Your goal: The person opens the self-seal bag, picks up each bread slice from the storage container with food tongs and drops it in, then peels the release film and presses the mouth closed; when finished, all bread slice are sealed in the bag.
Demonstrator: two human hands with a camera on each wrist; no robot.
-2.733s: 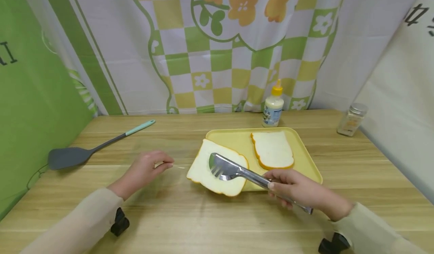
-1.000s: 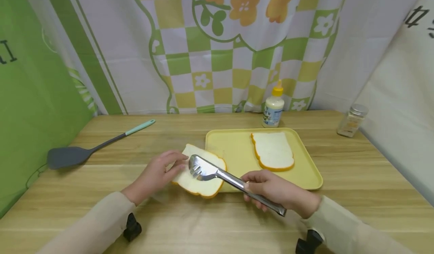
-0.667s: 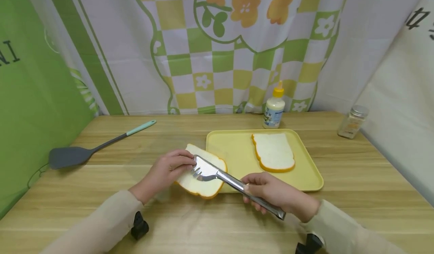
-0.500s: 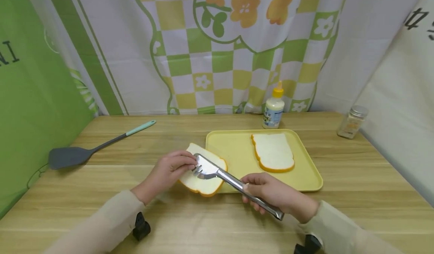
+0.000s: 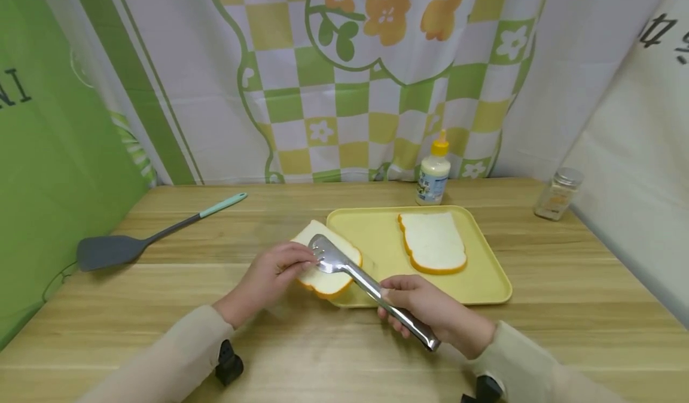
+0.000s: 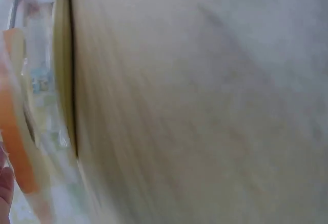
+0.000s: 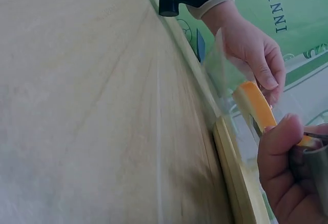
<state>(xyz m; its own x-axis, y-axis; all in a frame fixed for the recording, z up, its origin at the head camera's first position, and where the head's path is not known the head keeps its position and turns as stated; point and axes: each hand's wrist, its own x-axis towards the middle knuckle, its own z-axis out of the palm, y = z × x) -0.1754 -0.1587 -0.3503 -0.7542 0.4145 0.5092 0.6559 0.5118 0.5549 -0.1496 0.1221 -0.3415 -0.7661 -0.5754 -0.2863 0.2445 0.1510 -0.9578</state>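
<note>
My right hand (image 5: pixel 425 307) grips steel tongs (image 5: pixel 366 280) around the handle. The tongs hold a bread slice (image 5: pixel 323 283) with an orange-brown crust, raised over the left end of a yellow tray (image 5: pixel 371 229). Fork-like prongs of the tongs lie on the slice's white face. My left hand (image 5: pixel 271 271) is at the slice's left edge, thumb and fingers pinched together. In the right wrist view, clear plastic film (image 7: pixel 220 73) hangs from the left hand (image 7: pixel 253 49), beside the slice (image 7: pixel 256 103). Whether those fingers also touch the bread is hidden.
A second bread slice (image 5: pixel 433 241) lies on the tray's right half. Behind the tray stands a squeeze bottle (image 5: pixel 432 176) with a yellow cap. A spice jar (image 5: pixel 558 195) stands far right. A spatula (image 5: pixel 121 250) with a mint handle lies left on the wooden table (image 5: pixel 323 355).
The tongs and bread slice moved left off the tray, then slightly up and back. My left hand came right to the slice's edge. The second slice stayed put.
</note>
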